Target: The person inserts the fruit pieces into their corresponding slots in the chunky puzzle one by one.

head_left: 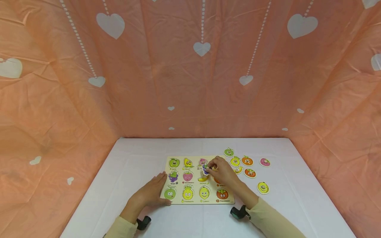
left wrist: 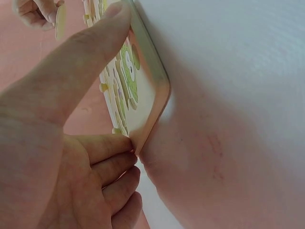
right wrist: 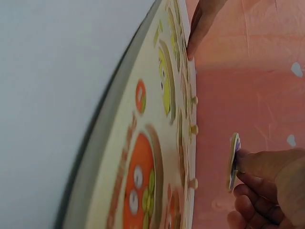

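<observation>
A wooden fruit puzzle board (head_left: pixel 180 183) with rows of fruit pictures lies on the table. My left hand (head_left: pixel 151 189) rests at its near left corner, fingers along the left edge and thumb by the front edge. In the left wrist view the thumb (left wrist: pixel 81 57) lies straight against the board's edge. Over the board's upper right part, my right hand (head_left: pixel 223 170) pinches a purple grape puzzle piece (head_left: pixel 205 169) between thumb and fingers. The right wrist view shows the grape piece (right wrist: pixel 233 162) edge-on, raised clear of the board. The hand hides some of the pictures on the right.
Right of the board lie several loose pieces: a green melon (head_left: pixel 229 152), a pineapple (head_left: pixel 234 161), an orange (head_left: pixel 247 161), a banana (head_left: pixel 238 170), a red-orange fruit (head_left: pixel 250 173), a pink strawberry (head_left: pixel 265 162) and a lemon (head_left: pixel 263 188). Pink cloth with hearts (head_left: pixel 190 82) surrounds the white table (head_left: pixel 134 155).
</observation>
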{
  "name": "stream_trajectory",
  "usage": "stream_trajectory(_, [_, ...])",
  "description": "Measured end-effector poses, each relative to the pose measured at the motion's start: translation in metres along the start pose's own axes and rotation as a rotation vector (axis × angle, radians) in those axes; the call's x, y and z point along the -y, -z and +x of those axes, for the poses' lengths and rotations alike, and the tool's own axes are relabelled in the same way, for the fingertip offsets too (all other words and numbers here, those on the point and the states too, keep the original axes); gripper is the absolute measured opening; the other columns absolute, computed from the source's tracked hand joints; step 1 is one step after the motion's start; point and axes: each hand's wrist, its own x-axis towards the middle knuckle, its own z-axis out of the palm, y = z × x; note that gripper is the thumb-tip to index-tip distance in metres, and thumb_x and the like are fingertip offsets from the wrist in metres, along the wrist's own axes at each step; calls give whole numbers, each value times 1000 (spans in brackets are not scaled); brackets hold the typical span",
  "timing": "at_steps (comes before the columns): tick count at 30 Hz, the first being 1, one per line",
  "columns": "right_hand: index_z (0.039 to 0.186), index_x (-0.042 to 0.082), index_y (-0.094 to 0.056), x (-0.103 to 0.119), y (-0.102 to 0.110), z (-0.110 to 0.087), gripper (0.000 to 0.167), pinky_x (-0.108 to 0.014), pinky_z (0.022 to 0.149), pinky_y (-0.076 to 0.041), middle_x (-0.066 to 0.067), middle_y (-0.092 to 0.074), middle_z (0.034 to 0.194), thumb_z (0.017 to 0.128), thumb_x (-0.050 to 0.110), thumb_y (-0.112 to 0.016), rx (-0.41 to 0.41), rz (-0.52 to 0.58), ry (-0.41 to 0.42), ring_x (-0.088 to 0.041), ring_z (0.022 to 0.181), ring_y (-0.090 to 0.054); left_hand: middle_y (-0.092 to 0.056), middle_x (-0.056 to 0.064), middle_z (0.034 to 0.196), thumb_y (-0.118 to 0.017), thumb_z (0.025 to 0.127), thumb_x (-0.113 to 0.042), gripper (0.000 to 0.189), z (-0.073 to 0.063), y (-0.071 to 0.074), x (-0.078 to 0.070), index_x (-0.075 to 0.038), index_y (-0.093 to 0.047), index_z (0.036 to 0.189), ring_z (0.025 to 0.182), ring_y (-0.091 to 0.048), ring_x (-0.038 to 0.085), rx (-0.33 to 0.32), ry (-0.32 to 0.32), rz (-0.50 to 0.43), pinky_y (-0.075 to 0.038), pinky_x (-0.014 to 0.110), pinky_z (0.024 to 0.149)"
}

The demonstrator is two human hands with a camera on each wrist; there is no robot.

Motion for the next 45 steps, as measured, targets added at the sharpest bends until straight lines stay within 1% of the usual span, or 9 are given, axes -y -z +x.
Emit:
stream_trajectory(5, [94,12,-76,9,-11,4,8,-27,74,-51,6,-61,93,95,14,-84,32,13,7,-12,87,-55,-31,24,173,-98,76,-37,115,1,0,-1,10,-36,162,162,-28,38,1,-1,5,-26,51,133])
stream_trajectory(10, [95,12,-74,16,-19,6,10,-26,76,-52,6,-59,94,95,15,-83,76,-5,39,-14,88,-56,-32,24,172,-98,76,-38,116,1,0,-1,10,-36,162,161,-28,39,5,-1,13,-26,52,133])
stream_trajectory(16, [94,13,-73,23,-30,9,11,-24,73,-50,4,-58,93,96,18,-83,111,-2,72,-14,88,-54,-32,26,172,-98,77,-38,115,0,1,-1,11,-37,161,161,-29,40,5,-7,18,-26,53,133])
stream_trajectory(22, [94,15,-72,29,-43,15,13,-23,71,-48,5,-57,92,97,21,-83,142,1,76,-11,85,-52,-31,26,172,-98,77,-37,114,0,1,-1,11,-36,161,161,-29,40,6,-8,13,-26,53,133])
stream_trajectory(28, [96,12,-74,39,-52,23,12,-22,70,-48,5,-58,91,97,21,-83,193,5,83,-10,83,-52,-31,27,172,-97,78,-39,115,0,2,0,11,-35,161,161,-28,41,13,-17,20,-26,53,133])
stream_trajectory(30, [96,12,-74,42,-55,26,12,-22,70,-49,5,-58,91,97,20,-83,203,1,97,-9,83,-52,-30,27,172,-96,79,-40,115,1,1,1,11,-35,161,161,-28,40,16,-19,25,-26,52,133])
stream_trajectory(36, [94,12,-73,50,-62,33,13,-22,73,-50,7,-58,88,97,20,-83,222,-37,154,-7,82,-51,-30,27,172,-96,79,-41,115,3,0,3,12,-35,161,161,-28,41,19,-24,37,-26,52,133])
stream_trajectory(41, [93,12,-72,54,-70,38,15,-21,74,-50,7,-58,88,96,21,-84,240,-60,174,-5,82,-51,-31,28,171,-96,79,-41,115,3,1,3,12,-36,161,160,-29,41,15,-23,38,-27,53,133])
stream_trajectory(45, [94,12,-72,59,-74,41,16,-20,75,-51,6,-59,90,97,22,-83,265,-60,164,-5,83,-51,-32,28,171,-97,78,-40,114,2,1,2,12,-36,160,160,-30,42,12,-23,39,-27,54,132])
